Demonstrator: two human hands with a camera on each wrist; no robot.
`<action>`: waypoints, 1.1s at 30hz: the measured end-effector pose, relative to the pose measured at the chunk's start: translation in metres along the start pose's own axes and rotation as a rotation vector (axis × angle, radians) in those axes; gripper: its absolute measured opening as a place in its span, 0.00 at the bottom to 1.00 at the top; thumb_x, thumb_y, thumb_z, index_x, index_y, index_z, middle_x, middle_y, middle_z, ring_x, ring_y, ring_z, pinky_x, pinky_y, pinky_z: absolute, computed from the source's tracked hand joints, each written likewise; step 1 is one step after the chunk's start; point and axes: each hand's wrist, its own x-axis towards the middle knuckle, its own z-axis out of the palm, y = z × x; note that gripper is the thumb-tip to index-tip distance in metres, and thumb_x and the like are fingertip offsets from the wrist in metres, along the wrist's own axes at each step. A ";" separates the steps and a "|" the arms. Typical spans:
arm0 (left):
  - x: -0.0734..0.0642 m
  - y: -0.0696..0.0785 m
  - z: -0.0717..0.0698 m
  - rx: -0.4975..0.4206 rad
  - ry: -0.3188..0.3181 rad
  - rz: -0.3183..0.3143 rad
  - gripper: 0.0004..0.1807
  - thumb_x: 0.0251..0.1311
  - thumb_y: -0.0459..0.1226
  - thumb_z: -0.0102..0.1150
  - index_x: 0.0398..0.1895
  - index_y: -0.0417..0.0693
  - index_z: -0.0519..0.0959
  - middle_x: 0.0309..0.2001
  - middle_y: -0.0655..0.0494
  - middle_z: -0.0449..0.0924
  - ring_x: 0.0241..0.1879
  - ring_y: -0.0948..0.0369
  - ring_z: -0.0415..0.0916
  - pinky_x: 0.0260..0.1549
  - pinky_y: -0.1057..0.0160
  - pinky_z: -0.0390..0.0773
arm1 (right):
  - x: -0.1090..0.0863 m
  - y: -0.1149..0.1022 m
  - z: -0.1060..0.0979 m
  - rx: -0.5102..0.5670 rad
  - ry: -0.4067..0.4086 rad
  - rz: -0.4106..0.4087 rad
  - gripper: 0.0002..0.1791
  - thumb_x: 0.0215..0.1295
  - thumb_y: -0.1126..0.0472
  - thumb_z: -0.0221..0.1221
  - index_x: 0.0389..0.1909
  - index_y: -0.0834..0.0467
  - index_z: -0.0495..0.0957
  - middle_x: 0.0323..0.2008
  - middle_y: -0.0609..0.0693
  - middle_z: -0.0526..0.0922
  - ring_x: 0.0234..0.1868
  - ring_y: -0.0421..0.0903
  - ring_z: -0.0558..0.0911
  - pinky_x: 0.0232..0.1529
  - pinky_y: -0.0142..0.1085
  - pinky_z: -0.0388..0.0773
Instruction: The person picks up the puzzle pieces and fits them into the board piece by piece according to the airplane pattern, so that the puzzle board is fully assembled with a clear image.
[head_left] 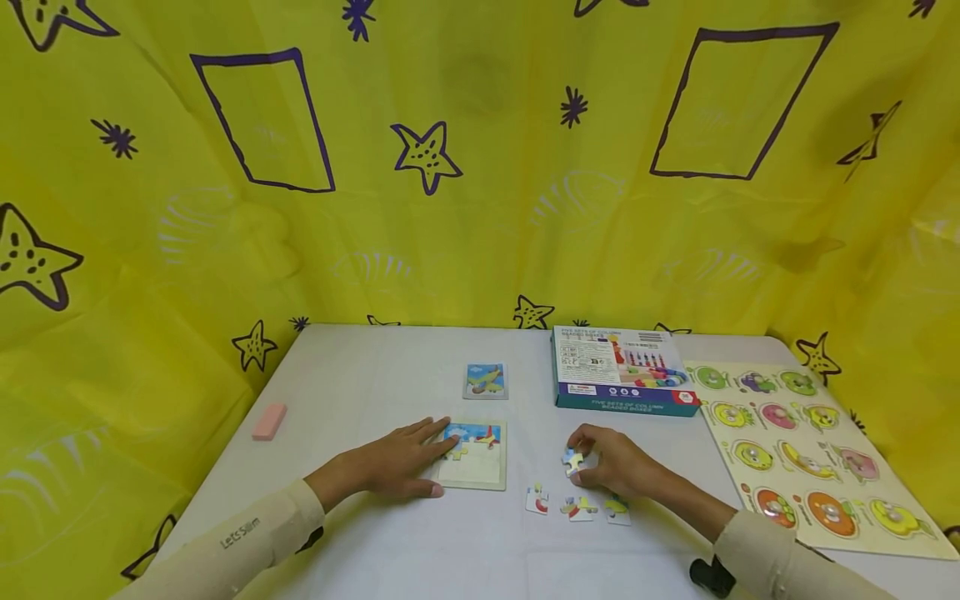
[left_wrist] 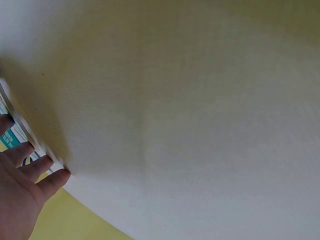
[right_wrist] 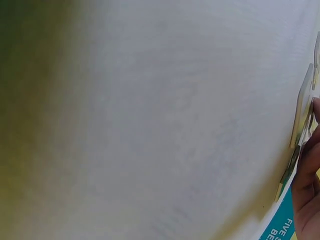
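right fingers (head_left: 588,433) pinch 1 puzzle piece (head_left: 573,461) between their tips; left fingers (head_left: 424,434), outstretched, touch the tray (head_left: 483,471)

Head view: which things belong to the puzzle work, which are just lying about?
In the work:
left hand, on the tray
tray, partly filled
right hand
held piece, pinched by it
three loose pieces
picture card, probably a guide

Apparently just lying about:
pink block
box
fruit board

Head view forward-down, wrists' seemingly close
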 end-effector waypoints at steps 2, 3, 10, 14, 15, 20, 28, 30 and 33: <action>0.000 0.000 0.000 -0.005 -0.002 -0.005 0.43 0.68 0.61 0.53 0.79 0.52 0.57 0.80 0.44 0.48 0.78 0.41 0.49 0.72 0.40 0.59 | 0.000 0.000 0.000 0.016 -0.010 -0.007 0.19 0.55 0.63 0.73 0.47 0.53 0.80 0.40 0.48 0.79 0.44 0.47 0.75 0.50 0.43 0.76; 0.000 0.001 0.000 -0.007 -0.002 -0.007 0.43 0.68 0.61 0.53 0.79 0.52 0.57 0.80 0.44 0.48 0.78 0.41 0.49 0.72 0.40 0.59 | 0.000 0.001 -0.001 0.022 -0.016 -0.014 0.18 0.56 0.64 0.73 0.47 0.53 0.79 0.40 0.48 0.78 0.44 0.47 0.75 0.49 0.42 0.75; -0.001 0.002 -0.002 0.004 0.002 -0.006 0.43 0.68 0.60 0.54 0.79 0.52 0.57 0.80 0.44 0.49 0.78 0.41 0.50 0.72 0.41 0.59 | 0.000 0.002 -0.003 0.071 -0.081 -0.089 0.16 0.63 0.63 0.68 0.50 0.54 0.79 0.37 0.49 0.76 0.40 0.47 0.74 0.34 0.32 0.74; -0.002 0.002 -0.002 -0.004 0.000 -0.012 0.43 0.68 0.60 0.54 0.79 0.52 0.57 0.80 0.44 0.49 0.78 0.41 0.49 0.72 0.41 0.59 | 0.001 0.001 -0.004 0.100 -0.091 -0.135 0.16 0.66 0.64 0.65 0.53 0.56 0.78 0.34 0.49 0.74 0.35 0.45 0.74 0.29 0.29 0.73; -0.001 0.002 -0.002 -0.003 -0.001 -0.013 0.43 0.68 0.60 0.54 0.79 0.52 0.57 0.80 0.44 0.49 0.78 0.41 0.49 0.72 0.41 0.58 | 0.001 0.000 -0.005 0.107 -0.090 -0.146 0.16 0.66 0.65 0.64 0.54 0.57 0.78 0.34 0.50 0.74 0.32 0.44 0.74 0.28 0.29 0.72; 0.000 0.001 0.000 0.002 -0.003 -0.019 0.43 0.67 0.60 0.54 0.79 0.52 0.57 0.80 0.45 0.48 0.78 0.41 0.49 0.72 0.42 0.58 | 0.005 -0.008 -0.007 0.137 -0.094 -0.182 0.18 0.68 0.66 0.61 0.58 0.62 0.77 0.33 0.50 0.74 0.23 0.39 0.73 0.23 0.28 0.71; -0.001 0.001 0.000 -0.001 -0.005 -0.028 0.43 0.67 0.61 0.54 0.79 0.53 0.57 0.80 0.46 0.48 0.78 0.41 0.49 0.71 0.40 0.60 | 0.010 -0.026 0.001 0.200 -0.106 -0.163 0.18 0.67 0.64 0.64 0.56 0.63 0.76 0.31 0.49 0.78 0.21 0.44 0.76 0.23 0.30 0.74; -0.001 0.001 0.000 0.002 -0.007 -0.028 0.43 0.67 0.61 0.54 0.79 0.54 0.57 0.80 0.46 0.48 0.78 0.41 0.49 0.71 0.40 0.60 | 0.012 -0.030 0.003 0.207 -0.104 -0.170 0.18 0.67 0.64 0.63 0.56 0.64 0.77 0.31 0.50 0.78 0.22 0.45 0.76 0.23 0.30 0.73; -0.001 0.001 0.000 0.004 -0.011 -0.030 0.44 0.67 0.62 0.54 0.80 0.54 0.56 0.81 0.46 0.48 0.78 0.41 0.48 0.72 0.41 0.59 | 0.015 -0.036 0.006 0.212 -0.106 -0.179 0.17 0.68 0.64 0.62 0.56 0.64 0.78 0.32 0.50 0.78 0.22 0.45 0.75 0.23 0.30 0.74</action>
